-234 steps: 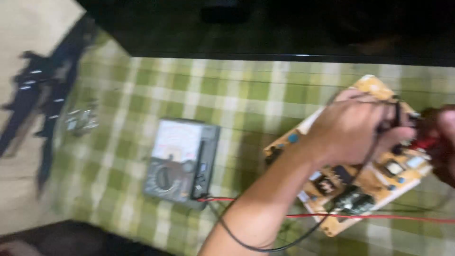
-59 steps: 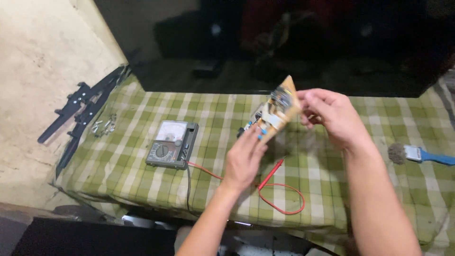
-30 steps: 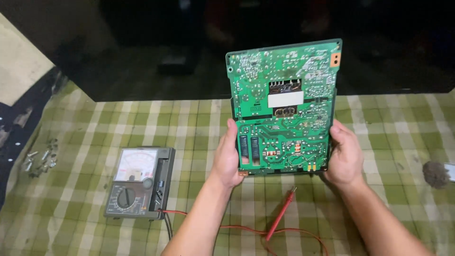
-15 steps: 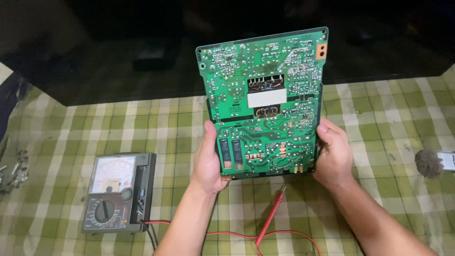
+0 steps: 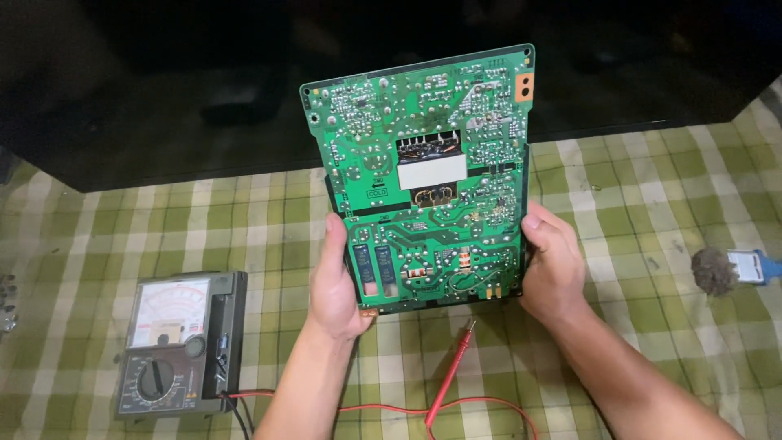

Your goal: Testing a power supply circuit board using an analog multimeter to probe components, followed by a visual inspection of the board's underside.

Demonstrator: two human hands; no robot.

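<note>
One board (image 5: 428,175), upright, gripped by my left hand (image 5: 338,281) and right hand (image 5: 554,265); one meter (image 5: 179,342), one probe (image 5: 450,376). Board now nearer.

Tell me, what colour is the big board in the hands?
Green circuit board, clearest in the head view.

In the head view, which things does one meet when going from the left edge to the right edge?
Screws → multimeter → left hand → circuit board → right hand → brush.

Home repair bench: analog multimeter (image 5: 181,345), checked tablecloth (image 5: 635,212) (makeshift), probe (image 5: 450,376).
</note>
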